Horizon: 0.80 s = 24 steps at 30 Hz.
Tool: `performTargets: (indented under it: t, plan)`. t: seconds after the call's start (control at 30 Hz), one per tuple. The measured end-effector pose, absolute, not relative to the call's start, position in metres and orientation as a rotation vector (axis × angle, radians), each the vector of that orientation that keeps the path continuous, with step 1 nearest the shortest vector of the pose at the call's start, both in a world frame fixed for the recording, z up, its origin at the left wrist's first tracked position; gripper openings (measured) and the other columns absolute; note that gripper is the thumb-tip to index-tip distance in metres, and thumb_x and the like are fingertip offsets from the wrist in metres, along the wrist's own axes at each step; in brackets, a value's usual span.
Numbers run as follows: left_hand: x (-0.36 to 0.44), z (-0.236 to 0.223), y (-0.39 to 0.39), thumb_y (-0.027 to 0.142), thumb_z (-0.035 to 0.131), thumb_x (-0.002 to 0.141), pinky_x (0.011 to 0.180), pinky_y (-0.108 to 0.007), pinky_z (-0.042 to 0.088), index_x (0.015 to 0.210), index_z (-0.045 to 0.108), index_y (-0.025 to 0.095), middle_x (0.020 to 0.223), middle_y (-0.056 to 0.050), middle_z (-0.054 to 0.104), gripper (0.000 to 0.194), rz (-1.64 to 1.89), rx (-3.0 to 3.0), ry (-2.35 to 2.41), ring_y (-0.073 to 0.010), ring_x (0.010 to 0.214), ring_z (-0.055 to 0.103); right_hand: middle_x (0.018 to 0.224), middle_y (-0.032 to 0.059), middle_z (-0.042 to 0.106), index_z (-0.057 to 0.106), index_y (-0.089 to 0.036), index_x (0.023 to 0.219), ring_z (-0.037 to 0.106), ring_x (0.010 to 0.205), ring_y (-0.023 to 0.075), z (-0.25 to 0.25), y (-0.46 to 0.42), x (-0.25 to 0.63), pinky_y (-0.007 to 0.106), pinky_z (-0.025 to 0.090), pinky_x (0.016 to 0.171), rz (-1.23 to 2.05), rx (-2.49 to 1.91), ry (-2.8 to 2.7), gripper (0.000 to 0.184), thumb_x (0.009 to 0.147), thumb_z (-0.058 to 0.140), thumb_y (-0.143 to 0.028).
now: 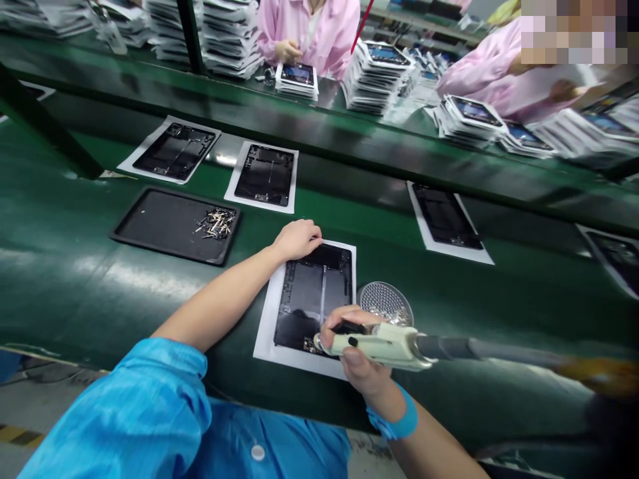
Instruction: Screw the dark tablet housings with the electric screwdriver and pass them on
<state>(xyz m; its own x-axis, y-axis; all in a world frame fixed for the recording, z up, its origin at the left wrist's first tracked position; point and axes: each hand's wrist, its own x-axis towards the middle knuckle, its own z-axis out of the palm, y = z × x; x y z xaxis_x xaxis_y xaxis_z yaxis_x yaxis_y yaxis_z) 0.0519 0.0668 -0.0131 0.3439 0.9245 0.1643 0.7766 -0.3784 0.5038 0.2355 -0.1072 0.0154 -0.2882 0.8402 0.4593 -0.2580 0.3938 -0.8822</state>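
- The right hand (357, 339) has its fingers wrapped round a pale powered driver (384, 344), whose cable runs off to the right
- The driver's nose is over the near edge of the black panel (299, 293), by a small circuit board; whether it touches cannot be told
- The left hand (298, 239) rests at the panel's far left corner, fingers curled; whether they pinch the panel cannot be told
- This panel lies on a white sheet (269, 332), close to the near edge of the green table (74, 266)
- Just beside the sheet's right edge sits a round dish (380, 295) with small pieces in it
- To the left, a black tray (164, 226) carries a heap of small metal parts (217, 223) at its right end
- Towards the table's far edge lie more panels on sheets, two on the left (264, 174) and two on the right (446, 216)
- Beyond that edge, co-workers in pink sleeves (482, 56) are among stacks of panels (374, 76)
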Motion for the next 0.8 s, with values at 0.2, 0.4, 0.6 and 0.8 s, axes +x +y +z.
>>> performTargets:
  t: [0.2,0.4,0.6,0.8]
  plan:
    - [0.042,0.008,0.043,0.030,0.045,0.106,0.093,-0.035,0.047,0.104,0.074,0.016,0.107,-0.013,0.070,0.033,0.775,2.266,1.812,-0.0250,0.105,0.065,0.096,0.0028,0.067,0.063,-0.030,0.121,0.065,0.057,0.0129,0.020,-0.106,0.226,0.028,0.059,0.050,1.212,-0.522,-1.487,0.032,0.091,0.074,-0.034]
    - [0.018,0.037,-0.040,0.064,0.048,0.099,0.079,-0.039,0.052,0.099,0.074,0.013,0.098,-0.019,0.074,0.057,-0.140,2.081,2.076,-0.0355,0.098,0.072,0.101,0.0040,0.069,0.067,-0.027,0.117,0.067,0.055,0.0136,0.030,-0.089,0.240,0.027,0.056,0.042,1.221,-0.533,-1.196,0.033,0.089,0.077,-0.041]
    - [0.027,0.031,-0.088,0.035,0.035,0.107,0.078,-0.037,0.053,0.115,0.063,0.017,0.098,-0.015,0.078,0.035,-0.271,1.969,2.040,-0.0318,0.094,0.076,0.089,0.0025,0.071,0.068,-0.022,0.103,0.065,0.050,0.0137,0.039,-0.067,0.264,0.027,0.054,0.041,0.904,-0.693,-1.085,0.027,0.085,0.080,-0.039]
    - [0.001,0.028,-0.058,0.030,0.043,0.105,0.076,-0.031,0.050,0.103,0.062,0.019,0.091,-0.010,0.076,0.022,0.200,1.917,2.127,-0.0257,0.087,0.074,0.090,0.0036,0.071,0.067,-0.021,0.102,0.064,0.050,0.0136,0.037,-0.060,0.266,0.027,0.052,0.039,0.856,-0.697,-1.058,0.026,0.084,0.080,-0.035]
